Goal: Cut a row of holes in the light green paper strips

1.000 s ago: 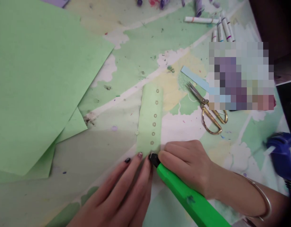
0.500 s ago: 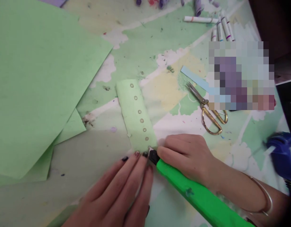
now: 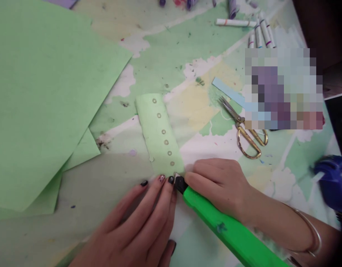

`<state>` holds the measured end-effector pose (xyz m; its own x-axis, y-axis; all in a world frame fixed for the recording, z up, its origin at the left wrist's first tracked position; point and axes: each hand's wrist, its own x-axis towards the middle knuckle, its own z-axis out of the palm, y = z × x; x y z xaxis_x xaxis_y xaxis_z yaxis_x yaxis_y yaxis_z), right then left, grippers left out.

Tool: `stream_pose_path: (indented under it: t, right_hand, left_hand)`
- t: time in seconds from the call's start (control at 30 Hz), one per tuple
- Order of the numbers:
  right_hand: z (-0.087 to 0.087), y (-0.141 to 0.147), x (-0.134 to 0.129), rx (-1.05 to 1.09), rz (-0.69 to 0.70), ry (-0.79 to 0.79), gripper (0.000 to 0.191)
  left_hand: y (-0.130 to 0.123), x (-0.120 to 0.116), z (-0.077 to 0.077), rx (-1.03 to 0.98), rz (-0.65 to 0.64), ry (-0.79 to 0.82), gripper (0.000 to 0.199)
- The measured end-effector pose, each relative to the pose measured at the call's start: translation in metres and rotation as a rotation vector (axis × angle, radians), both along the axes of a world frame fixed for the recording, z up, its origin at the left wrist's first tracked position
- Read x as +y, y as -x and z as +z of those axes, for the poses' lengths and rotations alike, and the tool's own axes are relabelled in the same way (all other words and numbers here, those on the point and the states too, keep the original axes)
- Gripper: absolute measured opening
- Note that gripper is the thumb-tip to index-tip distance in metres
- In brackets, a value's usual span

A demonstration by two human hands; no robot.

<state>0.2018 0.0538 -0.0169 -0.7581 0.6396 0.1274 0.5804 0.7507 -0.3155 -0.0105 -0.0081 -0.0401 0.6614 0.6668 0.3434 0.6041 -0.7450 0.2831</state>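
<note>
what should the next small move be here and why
Probably shift the left hand slightly left along the near end of the green strip: one dark nail sits right beside the black tip of the green tool that the right hand holds.

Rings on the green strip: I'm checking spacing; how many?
6 clear rings, in one row down the right side of the green strip, from its top end to near the green tool; another may be hidden there.
</note>
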Motion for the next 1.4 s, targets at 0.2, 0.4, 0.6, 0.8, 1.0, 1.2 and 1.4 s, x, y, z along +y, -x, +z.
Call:
stream_pose_path:
  t: [0.2, 0.4, 0.6, 0.8, 1.0, 1.2, 1.4]
  right_hand:
    - [0.0, 0.0, 0.0, 0.035, -0.001, 0.053, 0.02]
    - [-0.003, -0.001, -0.001, -0.016, 0.001, 0.091, 0.018]
    - [0.002, 0.002, 0.001, 0.009, -0.012, 0.126, 0.02]
    - [0.007, 0.005, 0.003, -0.036, 0.002, 0.15, 0.015]
    - [0.001, 0.004, 0.002, 0.029, -0.019, 0.113, 0.016]
    - [-0.002, 0.003, 0.002, 0.072, -0.023, 0.096, 0.021]
    - [-0.003, 0.003, 0.0, 0.07, -0.034, 0.101, 0.02]
  left_hand:
    - [0.001, 0.003, 0.0, 0.001, -0.006, -0.008, 0.042]
    - [-0.001, 0.003, 0.001, 0.001, -0.004, -0.001, 0.041]
    - [0.0, 0.001, 0.0, -0.005, 0.004, 0.007, 0.041]
    - [-0.001, 0.001, 0.001, -0.002, -0.015, -0.015, 0.04]
    - [-0.002, 0.001, 0.003, -0.004, 0.0, -0.005, 0.04]
    - [-0.001, 0.004, 0.004, -0.008, -0.005, -0.029, 0.041]
    - [-0.002, 0.004, 0.003, 0.002, -0.006, -0.02, 0.039]
